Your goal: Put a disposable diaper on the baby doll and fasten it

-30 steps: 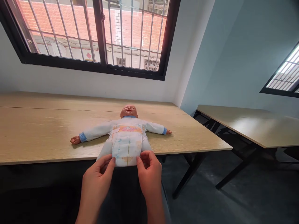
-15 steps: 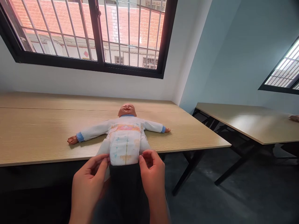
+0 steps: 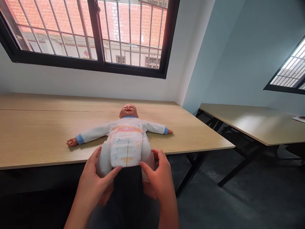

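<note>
A baby doll [image 3: 128,121] in a white suit with blue cuffs lies face up on the table, head toward the window and arms spread. Its legs hang over the near edge. Around its hips sits a white diaper [image 3: 126,148] with an orange and pink waistband, fastened across the belly. My left hand [image 3: 91,181] curves around the thigh on the left, thumb on the diaper's lower edge. Around the other thigh wraps my right hand [image 3: 160,175], its thumb at the diaper's lower right corner. Fingertips behind the legs are partly hidden.
The light wooden table [image 3: 43,133] runs along the wall under a barred window [image 3: 102,62]. To the right, past a gap of dark floor [image 3: 200,206], stands a second table [image 3: 250,124] with a pale flat item [image 3: 299,119] at its far right.
My hands have left the pinch at the diaper's lower sides and spread outward around the doll's thighs. The doll's legs show more now. The view has shifted slightly.
</note>
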A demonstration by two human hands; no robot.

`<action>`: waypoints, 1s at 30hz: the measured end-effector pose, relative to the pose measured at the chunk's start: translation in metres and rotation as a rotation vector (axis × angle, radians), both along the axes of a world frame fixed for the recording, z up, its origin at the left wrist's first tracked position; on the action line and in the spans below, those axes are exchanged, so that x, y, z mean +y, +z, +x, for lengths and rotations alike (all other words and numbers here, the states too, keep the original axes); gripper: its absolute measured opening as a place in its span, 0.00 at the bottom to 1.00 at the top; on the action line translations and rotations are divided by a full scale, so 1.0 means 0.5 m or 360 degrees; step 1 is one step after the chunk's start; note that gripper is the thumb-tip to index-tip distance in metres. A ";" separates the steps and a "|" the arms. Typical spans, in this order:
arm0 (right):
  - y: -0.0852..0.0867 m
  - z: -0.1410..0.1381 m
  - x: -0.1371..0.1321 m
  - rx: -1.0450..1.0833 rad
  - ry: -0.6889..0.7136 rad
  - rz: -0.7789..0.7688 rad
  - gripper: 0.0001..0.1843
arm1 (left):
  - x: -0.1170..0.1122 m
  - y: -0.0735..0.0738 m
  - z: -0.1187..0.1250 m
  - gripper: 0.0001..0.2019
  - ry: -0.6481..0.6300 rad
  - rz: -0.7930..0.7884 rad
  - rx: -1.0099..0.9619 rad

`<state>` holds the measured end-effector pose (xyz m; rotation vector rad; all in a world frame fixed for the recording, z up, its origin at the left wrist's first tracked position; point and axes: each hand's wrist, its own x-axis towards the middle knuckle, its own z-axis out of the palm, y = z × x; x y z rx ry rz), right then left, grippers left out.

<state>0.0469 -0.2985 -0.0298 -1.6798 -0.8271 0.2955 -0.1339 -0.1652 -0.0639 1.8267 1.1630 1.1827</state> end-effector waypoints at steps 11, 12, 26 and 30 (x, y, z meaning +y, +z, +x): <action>-0.017 -0.010 0.026 0.0044 -0.0009 0.0049 0.38 | -0.005 0.002 0.012 0.48 0.0064 0.0039 0.0065; -0.020 -0.011 0.029 0.0049 -0.0027 0.0056 0.38 | -0.007 0.003 0.013 0.48 0.0080 0.0034 0.0064; -0.016 -0.011 0.028 0.0206 0.0073 0.0069 0.38 | -0.010 0.007 0.013 0.46 0.0080 0.0004 0.0030; -0.003 -0.006 0.019 0.0335 0.0175 0.0130 0.31 | -0.003 0.010 -0.006 0.43 0.0001 -0.0193 -0.0056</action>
